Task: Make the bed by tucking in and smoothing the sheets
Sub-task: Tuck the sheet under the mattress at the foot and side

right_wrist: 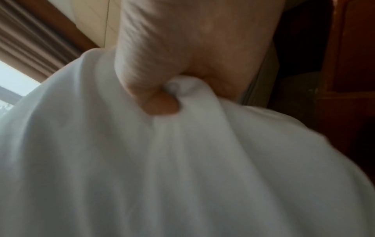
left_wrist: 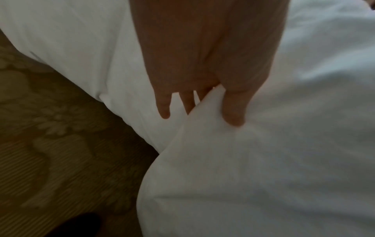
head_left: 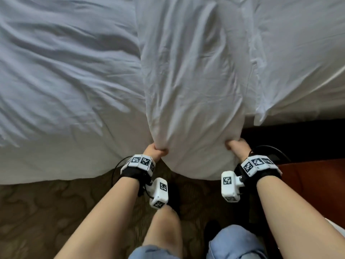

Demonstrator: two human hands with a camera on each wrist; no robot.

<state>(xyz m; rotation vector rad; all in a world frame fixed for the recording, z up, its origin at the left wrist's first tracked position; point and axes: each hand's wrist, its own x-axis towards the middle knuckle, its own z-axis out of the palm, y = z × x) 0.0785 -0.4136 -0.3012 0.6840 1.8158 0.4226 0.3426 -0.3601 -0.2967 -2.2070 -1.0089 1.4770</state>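
Standing at the edge of the bed (head_left: 65, 90), I grip a bunched fold of white sheet (head_left: 190, 90), my left hand (head_left: 154, 152) and right hand (head_left: 238, 147) clenched on it above the patterned carpet (head_left: 46, 212).

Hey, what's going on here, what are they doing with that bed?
A person stands at the side of a bed, making it. Both hands grip the near end of a white pillow: the left hand pinches one corner, the right hand bunches the other. The pillow lies across the rumpled white sheets, its near end hanging past the mattress edge over the patterned carpet. The sheets are not smoothed yet.
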